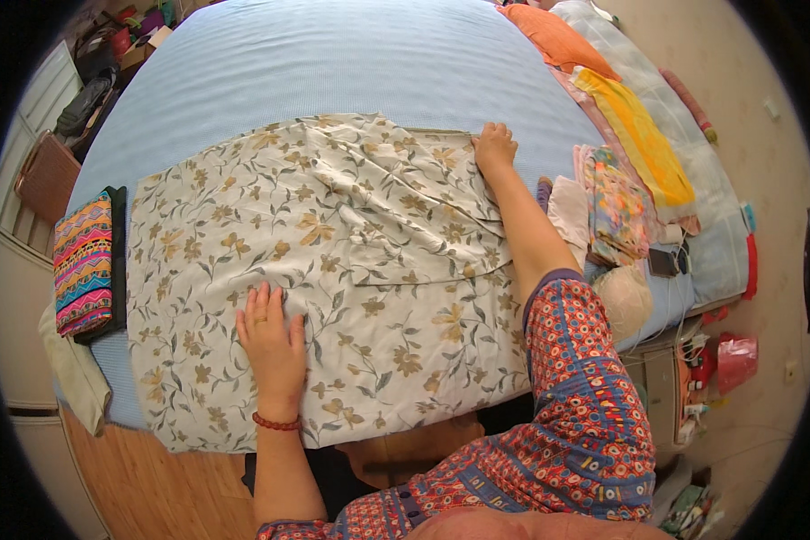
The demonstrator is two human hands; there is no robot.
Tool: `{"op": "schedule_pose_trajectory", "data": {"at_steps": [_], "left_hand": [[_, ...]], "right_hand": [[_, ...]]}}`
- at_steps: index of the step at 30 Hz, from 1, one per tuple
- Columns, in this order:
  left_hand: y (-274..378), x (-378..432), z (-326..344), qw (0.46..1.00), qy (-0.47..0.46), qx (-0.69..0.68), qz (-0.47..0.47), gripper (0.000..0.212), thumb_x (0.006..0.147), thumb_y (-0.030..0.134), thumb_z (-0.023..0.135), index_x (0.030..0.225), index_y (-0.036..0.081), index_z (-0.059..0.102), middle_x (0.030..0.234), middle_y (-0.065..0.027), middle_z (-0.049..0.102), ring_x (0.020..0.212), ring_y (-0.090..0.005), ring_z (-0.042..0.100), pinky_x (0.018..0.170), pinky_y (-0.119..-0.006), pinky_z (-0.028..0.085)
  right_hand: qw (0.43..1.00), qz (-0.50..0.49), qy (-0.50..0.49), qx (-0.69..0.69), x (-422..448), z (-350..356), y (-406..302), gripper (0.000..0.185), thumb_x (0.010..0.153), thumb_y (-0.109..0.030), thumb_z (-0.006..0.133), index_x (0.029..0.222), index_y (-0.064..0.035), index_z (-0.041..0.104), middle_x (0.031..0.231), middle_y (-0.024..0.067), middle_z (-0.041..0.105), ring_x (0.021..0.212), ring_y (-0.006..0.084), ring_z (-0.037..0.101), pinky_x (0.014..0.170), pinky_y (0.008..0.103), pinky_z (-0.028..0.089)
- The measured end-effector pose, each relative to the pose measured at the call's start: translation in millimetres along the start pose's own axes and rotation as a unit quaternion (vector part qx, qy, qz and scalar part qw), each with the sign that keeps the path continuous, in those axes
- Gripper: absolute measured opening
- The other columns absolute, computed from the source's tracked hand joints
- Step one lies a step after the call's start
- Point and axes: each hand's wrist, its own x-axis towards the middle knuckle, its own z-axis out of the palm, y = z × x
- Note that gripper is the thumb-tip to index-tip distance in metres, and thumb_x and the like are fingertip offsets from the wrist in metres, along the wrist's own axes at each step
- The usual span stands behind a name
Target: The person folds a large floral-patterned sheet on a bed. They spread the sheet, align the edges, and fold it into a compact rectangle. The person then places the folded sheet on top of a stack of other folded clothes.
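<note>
A large white cotton cloth [371,307] with brown flowers and grey leaves lies across the near part of the bed. Its upper right portion is folded over, with creases running through the folded layer [412,202]. My left hand [270,344] rests palm down on the lower layer, left of the middle, thumb apart, holding nothing. A ring and a red bead bracelet [276,422] are on that finger and wrist. Out at the cloth's far right corner, my right hand [495,148] has its curled fingers at the edge; the fingertips' hold is partly hidden.
The bed [351,61] wears a light blue cover. On the left lie a colourful patterned folded textile [84,263] and a pale cloth [77,364]. To the right are folded floral clothes [614,209], a bra [624,300], a yellow cloth [641,142], an orange pillow [560,40] and cables.
</note>
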Motion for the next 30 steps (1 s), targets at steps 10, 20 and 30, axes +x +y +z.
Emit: {"op": "schedule_pose_trajectory", "data": {"at_steps": [10, 20, 30], "left_hand": [[0, 0, 3, 1.0, 0.009, 0.008, 0.002, 0.04, 0.085, 0.014, 0.055, 0.122, 0.001, 0.048, 0.134, -0.0144, 0.043, 0.128, -0.0303, 0.033, 0.108, -0.047, 0.018], [5, 1, -2, 1.0, -0.001, -0.017, 0.011, 0.04, 0.084, 0.015, 0.056, 0.121, 0.001, 0.05, 0.133, -0.0152, 0.044, 0.128, -0.0319, 0.034, 0.108, -0.047, 0.019], [-1, -6, -5, 1.0, 0.001, -0.009, 0.003, 0.04, 0.084, 0.014, 0.057, 0.121, 0.001, 0.05, 0.133, -0.0146, 0.044, 0.127, -0.0314, 0.034, 0.107, -0.047, 0.02]], "right_hand": [[0.926, -0.114, -0.173, 0.316, -84, -62, -123, 0.037, 0.074, -0.03, 0.072, 0.092, 0.002, 0.064, 0.096, 0.0162, 0.063, 0.085, 0.0266, 0.059, 0.072, 0.0367, 0.047], [0.917, 0.071, 0.058, 0.389, 42, -6, -9, 0.025, 0.076, -0.017, 0.064, 0.094, 0.0005, 0.061, 0.083, 0.0109, 0.063, 0.071, 0.0228, 0.06, 0.06, 0.0366, 0.048], [0.873, 0.069, -0.248, 0.414, -4, -12, -1, 0.031, 0.076, -0.02, 0.067, 0.094, 0.0049, 0.061, 0.077, 0.0115, 0.063, 0.074, 0.0259, 0.061, 0.062, 0.0375, 0.047]]}}
